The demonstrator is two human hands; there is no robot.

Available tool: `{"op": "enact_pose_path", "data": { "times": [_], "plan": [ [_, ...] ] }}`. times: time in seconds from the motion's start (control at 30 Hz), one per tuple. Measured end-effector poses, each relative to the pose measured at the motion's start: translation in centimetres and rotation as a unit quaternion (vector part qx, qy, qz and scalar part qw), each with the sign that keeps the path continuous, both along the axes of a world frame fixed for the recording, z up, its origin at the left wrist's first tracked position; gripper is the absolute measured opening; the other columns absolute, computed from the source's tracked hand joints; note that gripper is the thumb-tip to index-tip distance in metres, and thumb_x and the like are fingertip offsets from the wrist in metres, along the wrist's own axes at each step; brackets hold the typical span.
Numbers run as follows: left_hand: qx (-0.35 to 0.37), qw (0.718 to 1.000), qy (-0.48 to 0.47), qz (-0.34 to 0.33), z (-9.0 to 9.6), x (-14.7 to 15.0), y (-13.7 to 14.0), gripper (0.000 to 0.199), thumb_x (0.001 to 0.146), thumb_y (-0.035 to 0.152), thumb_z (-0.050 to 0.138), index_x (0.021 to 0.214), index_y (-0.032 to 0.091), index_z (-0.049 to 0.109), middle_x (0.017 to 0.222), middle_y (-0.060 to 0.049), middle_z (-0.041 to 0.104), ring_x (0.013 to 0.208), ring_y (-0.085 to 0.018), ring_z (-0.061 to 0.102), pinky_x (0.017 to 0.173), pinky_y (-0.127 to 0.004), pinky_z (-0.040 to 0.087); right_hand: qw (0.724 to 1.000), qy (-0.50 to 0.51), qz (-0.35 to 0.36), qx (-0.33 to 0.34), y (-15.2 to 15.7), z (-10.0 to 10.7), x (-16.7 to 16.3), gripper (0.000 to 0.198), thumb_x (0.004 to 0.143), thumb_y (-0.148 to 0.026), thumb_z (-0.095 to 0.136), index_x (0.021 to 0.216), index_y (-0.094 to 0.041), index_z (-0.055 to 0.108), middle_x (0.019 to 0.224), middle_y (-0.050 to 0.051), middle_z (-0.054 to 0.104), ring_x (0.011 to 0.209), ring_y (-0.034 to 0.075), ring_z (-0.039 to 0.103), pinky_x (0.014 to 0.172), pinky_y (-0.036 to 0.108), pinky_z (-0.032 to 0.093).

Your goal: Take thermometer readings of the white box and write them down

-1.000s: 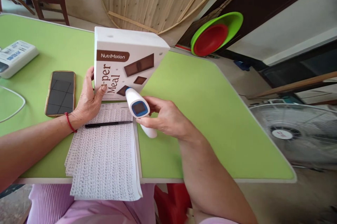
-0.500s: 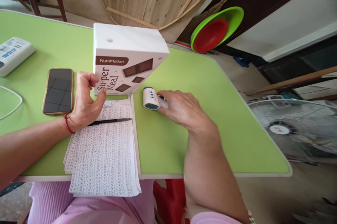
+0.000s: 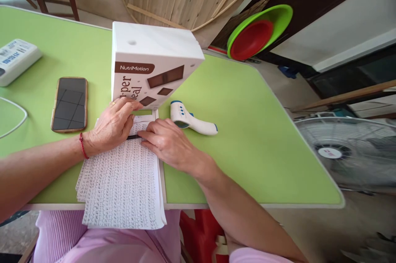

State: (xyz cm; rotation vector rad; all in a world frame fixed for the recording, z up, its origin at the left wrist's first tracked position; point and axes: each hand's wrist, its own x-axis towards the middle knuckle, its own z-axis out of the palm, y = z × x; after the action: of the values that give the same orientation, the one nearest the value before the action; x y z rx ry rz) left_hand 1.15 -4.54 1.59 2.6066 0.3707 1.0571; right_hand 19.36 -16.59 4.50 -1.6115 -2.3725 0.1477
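Observation:
A black pen (image 3: 133, 137) lies across the handwritten sheets of paper (image 3: 123, 189), mostly covered by both hands. My right hand (image 3: 168, 143) has its thumb and fingertips closed on the pen's right end. Resting on the upper left of the sheets, my left hand (image 3: 113, 125) has its fingers stretched toward the lower edge of the white NutriMotion box (image 3: 157, 44) and holds nothing. The box stands upright just beyond the papers. To the right of the sheets, a white and blue infrared thermometer (image 3: 198, 124) lies on the table, apart from both hands.
A phone (image 3: 69, 104) lies on the green table (image 3: 247, 151), left of my left hand. Further left are a white device (image 3: 18, 60) and a white cable (image 3: 23, 116). A fan (image 3: 337, 151) stands beyond the right edge, and basins (image 3: 252, 40) lean behind.
My right hand has let go of the thermometer and moved left onto the pen. My left hand has come down from the box's side and shifted right over the sheets.

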Motion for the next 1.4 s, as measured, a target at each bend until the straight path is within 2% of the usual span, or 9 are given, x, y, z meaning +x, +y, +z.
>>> {"op": "enact_pose_path", "data": {
  "times": [0.13,0.27,0.37,0.53,0.6,0.73,0.83,1.0,1.4],
  "plan": [
    [-0.016,0.994,0.102,0.032,-0.4,0.1,0.2,0.034,0.099,0.012,0.041,0.12,0.016,0.067,0.115,-0.012,0.074,0.103,-0.025,0.07,0.093,-0.043,0.056,0.999,-0.028,0.032,-0.032,-0.1,-0.1,0.6,0.02,0.093,-0.011,0.06,0.082,-0.019,0.074,0.078,0.006,0.069,0.077,0.02,0.06,0.07,0.036,0.038],
    [0.035,0.972,0.22,0.072,0.0,0.1,-0.6,0.035,0.095,0.008,0.044,0.12,0.014,0.067,0.118,-0.014,0.073,0.105,-0.028,0.069,0.091,-0.044,0.055,0.998,-0.033,-0.039,-0.025,-0.8,1.2,3.2,0.022,0.079,-0.004,0.057,0.066,-0.021,0.064,0.063,0.002,0.063,0.061,0.016,0.052,0.062,0.034,0.033],
    [0.073,0.958,0.261,0.092,0.4,0.2,-1.0,0.037,0.094,0.006,0.044,0.124,0.014,0.065,0.117,-0.017,0.071,0.104,-0.03,0.066,0.087,-0.044,0.053,0.993,0.037,-0.116,-0.003,-1.4,2.6,5.3,0.017,0.074,-0.009,0.061,0.065,-0.024,0.063,0.059,-0.001,0.058,0.056,0.015,0.05,0.057,0.033,0.033],
    [0.028,0.965,0.245,0.091,0.2,0.1,-0.6,0.034,0.1,0.015,0.043,0.127,0.014,0.064,0.115,-0.016,0.07,0.102,-0.03,0.064,0.084,-0.045,0.053,0.951,0.22,-0.203,0.076,-1.7,3.7,5.3,0.007,0.075,-0.022,0.067,0.072,-0.028,0.064,0.061,-0.001,0.06,0.055,0.017,0.055,0.054,0.036,0.044],
    [0.017,0.969,0.23,0.086,0.0,0.1,-0.3,0.032,0.1,0.02,0.045,0.126,0.015,0.064,0.114,-0.015,0.069,0.102,-0.029,0.064,0.085,-0.045,0.054,0.909,0.319,-0.234,0.133,-1.2,3.2,3.7,0.01,0.075,-0.03,0.07,0.073,-0.03,0.06,0.062,0.0,0.062,0.056,0.019,0.057,0.053,0.038,0.048],
    [0.013,0.976,0.204,0.078,-0.5,0.0,0.0,0.033,0.1,0.021,0.046,0.125,0.016,0.067,0.11,-0.014,0.067,0.099,-0.027,0.064,0.087,-0.045,0.057,0.859,0.457,-0.206,0.104,0.1,1.2,0.0,0.018,0.078,-0.041,0.067,0.074,-0.029,0.054,0.064,0.0,0.064,0.057,0.017,0.06,0.056,0.037,0.052],
    [-0.006,0.979,0.194,0.065,-0.8,-0.1,0.1,0.032,0.101,0.024,0.048,0.123,0.017,0.069,0.108,-0.013,0.065,0.095,-0.025,0.064,0.084,-0.043,0.06,0.847,0.492,-0.193,0.052,1.1,-0.7,-1.5,0.013,0.079,-0.039,0.063,0.082,-0.027,0.059,0.066,-0.002,0.065,0.058,0.015,0.06,0.058,0.034,0.053],
    [-0.045,0.983,0.172,0.056,-1.2,-0.2,0.4,0.031,0.103,0.023,0.045,0.12,0.019,0.071,0.11,-0.013,0.067,0.099,-0.026,0.066,0.086,-0.043,0.062,0.827,0.504,-0.249,0.011,2.2,-3.2,-1.6,0.016,0.076,-0.039,0.065,0.079,-0.025,0.06,0.066,-0.003,0.063,0.057,0.013,0.056,0.056,0.03,0.049],
    [0.005,0.982,0.182,0.056,-1.4,0.2,0.5,0.026,0.1,0.018,0.051,0.112,0.017,0.073,0.105,-0.012,0.071,0.098,-0.027,0.069,0.09,-0.046,0.062,0.873,0.426,-0.233,0.047,2.5,-4.2,-1.2,0.009,0.08,-0.033,0.063,0.076,-0.026,0.061,0.067,-0.002,0.064,0.062,0.015,0.055,0.064,0.032,0.049]
  ]
}}
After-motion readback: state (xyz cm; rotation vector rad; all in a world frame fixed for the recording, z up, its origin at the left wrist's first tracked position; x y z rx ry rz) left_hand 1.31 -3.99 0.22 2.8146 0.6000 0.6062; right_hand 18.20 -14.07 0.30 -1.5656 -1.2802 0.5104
